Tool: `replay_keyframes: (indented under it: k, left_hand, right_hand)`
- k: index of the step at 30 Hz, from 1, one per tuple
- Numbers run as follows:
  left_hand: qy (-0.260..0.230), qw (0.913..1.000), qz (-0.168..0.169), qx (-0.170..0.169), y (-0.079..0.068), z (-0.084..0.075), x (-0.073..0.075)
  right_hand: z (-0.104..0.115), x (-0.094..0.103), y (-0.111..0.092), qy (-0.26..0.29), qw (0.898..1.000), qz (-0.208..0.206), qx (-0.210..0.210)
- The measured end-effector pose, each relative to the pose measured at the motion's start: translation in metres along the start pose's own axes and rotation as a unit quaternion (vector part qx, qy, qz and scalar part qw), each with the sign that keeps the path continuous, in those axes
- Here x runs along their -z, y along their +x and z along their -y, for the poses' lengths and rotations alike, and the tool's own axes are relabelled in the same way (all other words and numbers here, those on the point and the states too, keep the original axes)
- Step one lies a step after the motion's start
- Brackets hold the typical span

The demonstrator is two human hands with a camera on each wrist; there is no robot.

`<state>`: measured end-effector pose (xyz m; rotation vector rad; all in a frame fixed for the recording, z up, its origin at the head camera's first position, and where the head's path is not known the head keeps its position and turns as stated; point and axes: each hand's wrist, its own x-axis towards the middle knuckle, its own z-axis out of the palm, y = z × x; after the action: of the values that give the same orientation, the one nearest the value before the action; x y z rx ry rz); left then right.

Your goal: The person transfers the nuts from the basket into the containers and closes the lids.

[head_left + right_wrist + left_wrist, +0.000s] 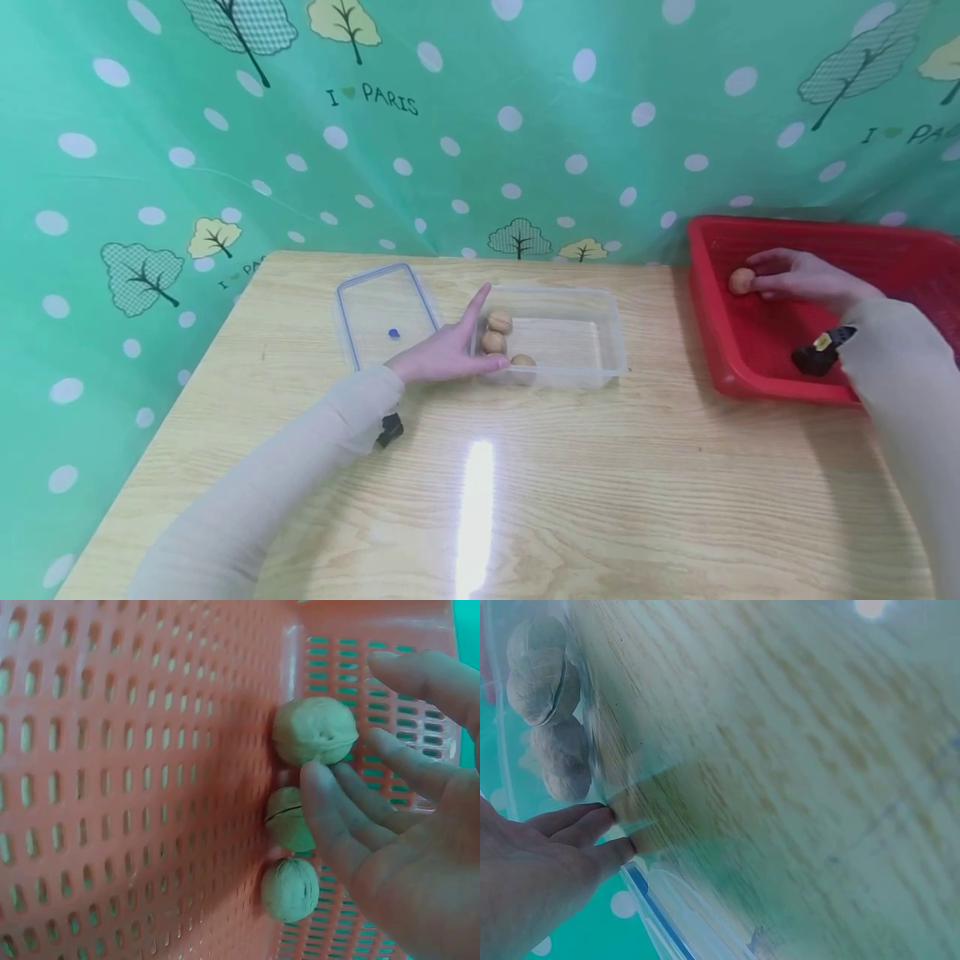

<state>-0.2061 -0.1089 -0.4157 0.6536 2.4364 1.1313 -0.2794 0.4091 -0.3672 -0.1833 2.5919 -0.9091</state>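
Note:
In the head view, my left hand (450, 346) rests across the left end of a clear plastic container (619, 333), thumb and finger spread and straight along its edges. Several walnuts (499, 322) lie inside near that end; the left wrist view shows some walnuts (546, 671) through the plastic, with the left hand's fingertips (619, 847) by the edge. At the right, my right hand (806, 279) reaches into a red basket (712, 350) and holds a walnut (741, 281) at its fingertips. Two other walnuts (290, 891) lie below it along the perforated wall.
A clear lid (386, 308) with a blue seal lies on the wooden table (600, 492), left of the container. Behind the table hangs a green dotted cloth (465, 125). A bright light reflection (476, 508) crosses the tabletop in front.

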Motion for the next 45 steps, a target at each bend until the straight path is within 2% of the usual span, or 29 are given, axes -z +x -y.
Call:
replay_keyframes:
  k: [11, 18, 25, 45]
  left_hand:
    - [-0.004, 1.0, 0.002, 0.007, 0.0, -0.002, 0.001]
    - [-0.001, 1.0, 0.001, 0.008, 0.0, -0.003, 0.002]
    - [0.001, 1.0, 0.001, 0.007, -0.002, -0.004, 0.002]
    - [0.002, 1.0, -0.001, 0.001, -0.001, -0.002, 0.001]
  right_hand:
    - [-0.005, -0.005, 0.008, 0.005, 1.0, 0.009, 0.019]
    - [-0.005, -0.01, 0.01, -0.044, 0.999, 0.018, 0.012]
    - [-0.005, -0.012, 0.008, -0.052, 0.998, 0.031, 0.006]
    - [0.0, -0.004, 0.006, -0.038, 0.999, -0.005, 0.013]
